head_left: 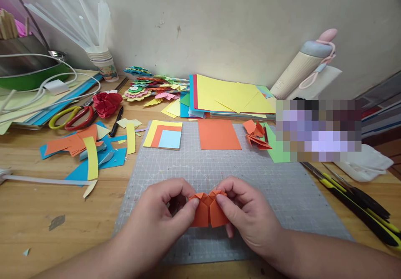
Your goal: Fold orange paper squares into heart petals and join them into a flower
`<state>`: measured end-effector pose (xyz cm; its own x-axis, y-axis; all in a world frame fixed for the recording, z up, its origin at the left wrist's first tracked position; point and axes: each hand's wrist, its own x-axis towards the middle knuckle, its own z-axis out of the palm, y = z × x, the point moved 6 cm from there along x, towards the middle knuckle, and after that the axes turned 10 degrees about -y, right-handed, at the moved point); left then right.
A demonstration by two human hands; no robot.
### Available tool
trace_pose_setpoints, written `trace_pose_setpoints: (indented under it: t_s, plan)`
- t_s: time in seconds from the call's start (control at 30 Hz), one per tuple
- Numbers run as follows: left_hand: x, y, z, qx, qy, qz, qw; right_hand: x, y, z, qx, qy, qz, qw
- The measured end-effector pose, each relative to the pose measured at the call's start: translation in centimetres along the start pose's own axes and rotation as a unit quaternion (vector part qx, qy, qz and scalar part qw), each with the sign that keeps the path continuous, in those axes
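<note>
A folded orange paper [202, 216] is held up over the front of the grey cutting mat [250, 178]. It has a slit down its middle and small folded points at its top. My left hand [169, 208] pinches its left top corner between thumb and fingers. On the other side, my right hand [244, 212] pinches the right top corner. Behind them on the mat lie an orange square sheet [219, 135], a stack of yellow, orange and light blue squares [163, 135], and some folded orange pieces [257, 135].
Paper scraps [75, 143], scissors [75, 116], a black pen [116, 121] and a red crumpled paper [107, 104] lie left. Coloured sheets [232, 93] and paper flowers [140, 91] are at the back. Black-and-yellow tools [354, 204] and a bottle [300, 66] stand or lie right.
</note>
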<state>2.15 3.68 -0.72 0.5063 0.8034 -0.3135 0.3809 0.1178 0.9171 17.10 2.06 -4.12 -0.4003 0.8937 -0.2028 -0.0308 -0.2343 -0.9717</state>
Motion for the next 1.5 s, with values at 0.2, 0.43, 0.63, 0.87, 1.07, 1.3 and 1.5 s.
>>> trace_pose_setpoints:
  t_s: [0.2,0.43,0.63,0.87,1.07,1.3,1.5]
  plan:
    - [-0.2,-0.5,-0.3,-0.054,0.039,0.017,0.998,0.1,0.1,0.2,0.045,-0.011,0.044,0.998]
    - [0.0,-0.7,-0.1,-0.04,0.007,-0.004,0.999,0.2,-0.1,0.4,0.039,-0.02,0.035,0.998]
    - [0.4,-0.7,0.3,-0.15,-0.031,-0.016,0.988,-0.4,-0.3,0.6,-0.034,-0.03,-0.007,0.999]
    - [0.5,-0.5,0.1,-0.021,-0.058,-0.037,0.997,-0.5,-1.7,0.3,-0.193,-0.033,-0.07,0.978]
    - [0.3,-0.2,-0.5,0.121,0.002,-0.009,0.993,-0.6,-1.4,0.5,-0.205,-0.093,-0.07,0.972]
    - [0.2,0.0,-0.6,0.13,0.004,0.024,0.991,0.2,-0.5,0.2,-0.115,-0.084,-0.008,0.99]
    - [0.2,0.4,-0.5,0.141,0.004,0.041,0.989,0.2,-0.9,0.2,-0.116,-0.078,-0.003,0.99]
